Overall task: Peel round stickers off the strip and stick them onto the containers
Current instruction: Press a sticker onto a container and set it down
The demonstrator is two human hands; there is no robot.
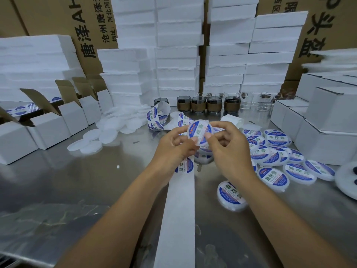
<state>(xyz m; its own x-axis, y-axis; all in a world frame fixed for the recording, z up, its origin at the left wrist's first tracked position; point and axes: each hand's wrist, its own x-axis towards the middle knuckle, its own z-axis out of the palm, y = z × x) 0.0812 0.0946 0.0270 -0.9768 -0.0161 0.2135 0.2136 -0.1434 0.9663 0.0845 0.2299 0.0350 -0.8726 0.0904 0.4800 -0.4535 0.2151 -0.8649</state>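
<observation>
- Underneath everything, a shiny metal table (58, 180) carries all the things.
- Behind it, tall stacks of white foam blocks (179, 55) stand against brown cardboard cartons (58, 20) with large printed characters.
- On the left side of the table stands a row of open white boxes (48, 128) with their brown flaps up; on the right side are closed white boxes (328, 136), stacked.
- A long white strip (177, 209) runs from the near edge of the table up under the left hand; its far part lies in loose coils (158, 118) behind the hands, with stickers on it.
- To the right of the hands, many labelled containers (274, 176) lie in a loose heap, some overlapping.
- To the left, plain round containers (108, 136) without stickers lie scattered near the open boxes.
- A row of dark glass cups (199, 106) stands at the back, with clear glasses (264, 103) just beside them.
- The left hand (173, 149) and right hand (229, 149) are close together above the table, and both pinch one container (200, 132) by its edges; the right thumb presses on its face.
- This container is lifted off the table, and a blue and white sticker covers its top.
- One round sticker (184, 167) sits on the strip, just below the left hand; I cannot tell if this hand also holds the strip.
</observation>
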